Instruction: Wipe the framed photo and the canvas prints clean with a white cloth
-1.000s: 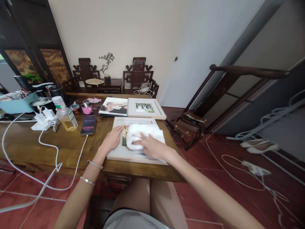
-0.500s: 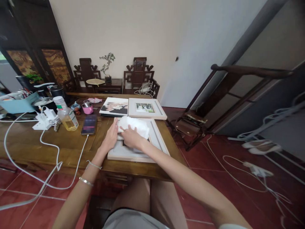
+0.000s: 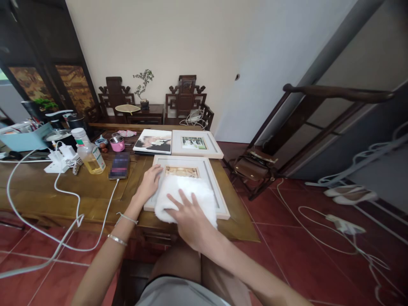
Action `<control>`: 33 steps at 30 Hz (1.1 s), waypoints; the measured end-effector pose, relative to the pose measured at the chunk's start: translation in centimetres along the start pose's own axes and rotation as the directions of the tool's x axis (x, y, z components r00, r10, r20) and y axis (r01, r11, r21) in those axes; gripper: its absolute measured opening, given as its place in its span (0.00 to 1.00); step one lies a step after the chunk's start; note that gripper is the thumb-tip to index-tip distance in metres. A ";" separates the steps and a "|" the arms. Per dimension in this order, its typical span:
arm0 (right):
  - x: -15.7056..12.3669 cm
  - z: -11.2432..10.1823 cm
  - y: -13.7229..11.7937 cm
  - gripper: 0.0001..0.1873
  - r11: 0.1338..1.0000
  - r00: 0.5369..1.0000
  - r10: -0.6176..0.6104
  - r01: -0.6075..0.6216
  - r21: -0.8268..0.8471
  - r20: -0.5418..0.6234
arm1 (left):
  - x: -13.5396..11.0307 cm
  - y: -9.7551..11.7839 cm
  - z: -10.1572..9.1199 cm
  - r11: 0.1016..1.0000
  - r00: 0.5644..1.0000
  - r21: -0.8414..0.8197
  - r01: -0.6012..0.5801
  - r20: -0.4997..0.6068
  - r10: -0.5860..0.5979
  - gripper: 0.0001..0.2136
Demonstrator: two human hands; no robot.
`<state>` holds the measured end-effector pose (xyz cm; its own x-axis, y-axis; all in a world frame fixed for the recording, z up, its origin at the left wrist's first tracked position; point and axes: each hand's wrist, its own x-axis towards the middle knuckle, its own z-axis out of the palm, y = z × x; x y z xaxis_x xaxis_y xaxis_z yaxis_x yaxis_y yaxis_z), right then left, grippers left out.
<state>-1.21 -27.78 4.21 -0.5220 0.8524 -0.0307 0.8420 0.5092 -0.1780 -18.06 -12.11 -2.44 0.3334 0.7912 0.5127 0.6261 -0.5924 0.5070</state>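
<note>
Both your hands were unclenched: your right hand (image 3: 193, 214) spread over a fluffy white cloth (image 3: 188, 187), which lay beneath it, right of your left hand (image 3: 149, 182), and covered part of a pale picture frame (image 3: 181, 171). Your left hand rested on the frame's left border. Farther left, a clear bottle (image 3: 91, 156) held yellow liquid; a light-blue box (image 3: 27, 141) held small items.

Cloth (image 3: 202, 196) lies on near frame (image 3: 183, 162), right of phone (image 3: 119, 165).
</note>
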 end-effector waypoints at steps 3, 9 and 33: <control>-2.8 -0.5 2.6 0.35 0.996 0.996 0.084 -0.084 -0.014 -0.007 | 0.0 -0.7 0.4 0.999 1.000 0.045 -0.022 0.020 0.021 0.16; -6.9 -0.5 8.7 0.37 0.988 0.988 0.150 -0.151 -0.013 -0.034 | 0.2 -0.7 0.7 0.991 0.999 0.133 -0.032 0.039 0.027 0.15; -3.1 -2.8 8.2 0.35 0.990 0.999 0.023 -0.019 -0.140 0.024 | -0.3 -0.6 0.4 0.989 0.989 0.126 -0.072 0.138 0.055 0.27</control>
<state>7.71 -25.89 5.57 -0.5059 0.8606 -0.0583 0.8626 0.5045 -0.0380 -18.20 -11.98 -3.20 0.4611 0.7708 0.4395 0.6839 -0.6243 0.3775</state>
